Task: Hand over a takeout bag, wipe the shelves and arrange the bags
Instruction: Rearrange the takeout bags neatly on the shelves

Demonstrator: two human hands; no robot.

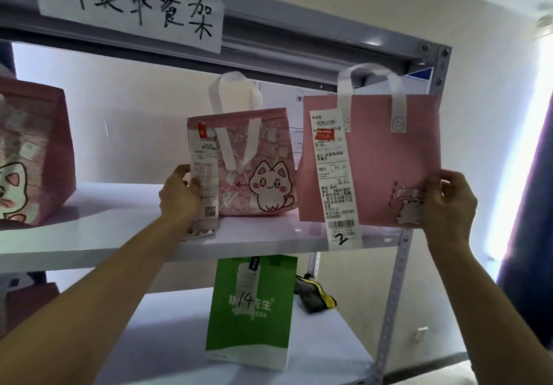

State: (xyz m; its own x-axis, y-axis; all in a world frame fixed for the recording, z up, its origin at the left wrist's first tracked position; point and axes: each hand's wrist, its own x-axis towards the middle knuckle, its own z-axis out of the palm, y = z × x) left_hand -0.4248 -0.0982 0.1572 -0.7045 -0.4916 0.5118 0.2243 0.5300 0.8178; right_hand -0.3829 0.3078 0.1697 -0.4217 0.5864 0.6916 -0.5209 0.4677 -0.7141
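Note:
A pink cat-print takeout bag (257,175) stands on the upper white shelf (104,235), a long receipt hanging down its left side. My left hand (179,196) grips that bag's left edge at the receipt. To its right, a plain pink bag (383,160) with white handles and a receipt marked 2 stands at the shelf's right end. My right hand (449,199) pinches its lower right corner. A third pink cat bag (30,157) sits at the far left of the same shelf.
On the lower shelf (329,339) stand a green paper bag (251,310) marked 14 and a grey-and-yellow cloth (314,295) behind it. A handwritten paper sign (131,4) hangs on the top beam. The perforated metal upright (395,295) borders the right side.

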